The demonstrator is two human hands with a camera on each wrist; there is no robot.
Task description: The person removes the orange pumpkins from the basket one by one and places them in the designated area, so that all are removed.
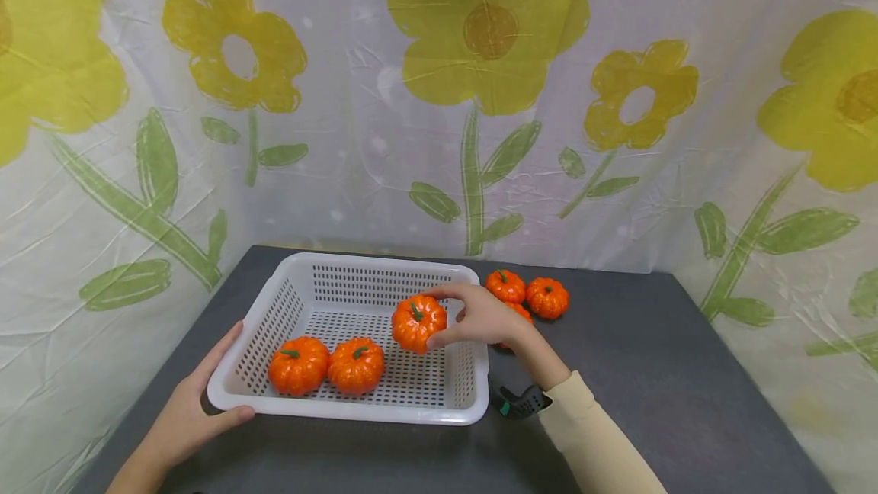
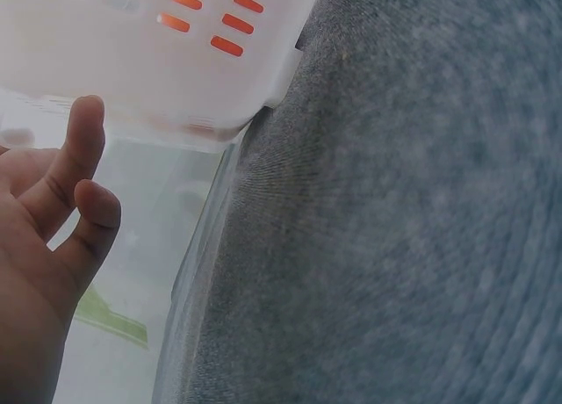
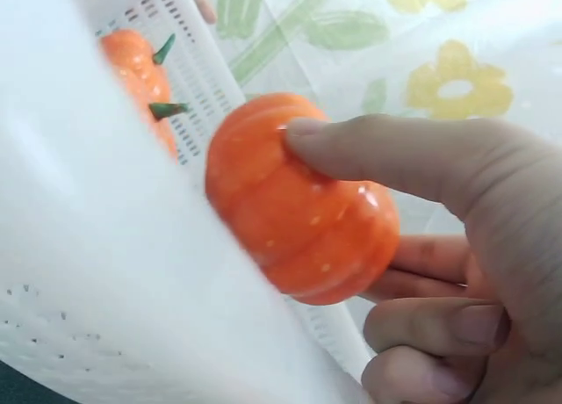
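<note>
My right hand (image 1: pixel 478 319) pinches a small orange pumpkin (image 1: pixel 415 324) with a green stem between thumb and fingers, over the right part of a white perforated plastic basket (image 1: pixel 343 408). The right wrist view shows the thumb pressed on the side of the held pumpkin (image 3: pixel 290 202), close by the basket wall (image 3: pixel 114 237). Two similar pumpkins, one on the left (image 1: pixel 298 366) and one beside it (image 1: pixel 356 366), sit inside near the front wall. My left hand (image 1: pixel 188 410) is at the basket's front left corner, fingers extended along its side and thumb at the front rim.
On the dark grey table (image 1: pixel 617 372), right of the basket, several more pumpkins (image 1: pixel 546 298) lie in a cluster, one partly behind my right hand. A black wrist strap piece (image 1: pixel 523 402) hangs by the right sleeve. A flower-printed curtain (image 1: pixel 357 136) surrounds the table's back and sides.
</note>
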